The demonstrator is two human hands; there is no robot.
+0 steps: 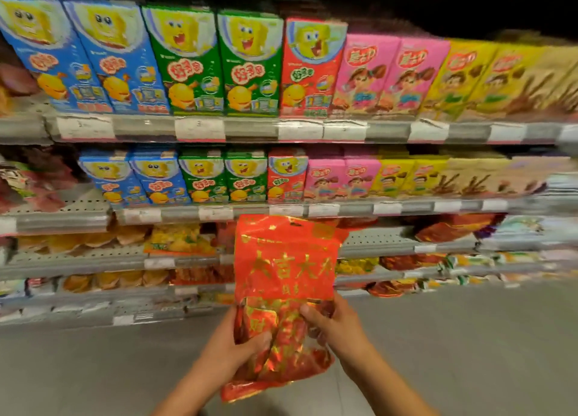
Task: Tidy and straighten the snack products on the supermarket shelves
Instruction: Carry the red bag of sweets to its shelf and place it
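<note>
Item: red foil snack bag [283,268], held upright in front of the lower shelves [391,243], off any shelf. Left hand [233,350] and right hand [336,325] each grip its lower half (fingers curled). Step, judged: re-shelving. Next: pick a gap below the boxed rows [250,181], set it upright.

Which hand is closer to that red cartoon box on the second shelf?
Right. The right hand grips the red bag almost straight below the red box; the left hand grips it lower and further left.

price labels [200,130] blurred, forearms cut off
</note>
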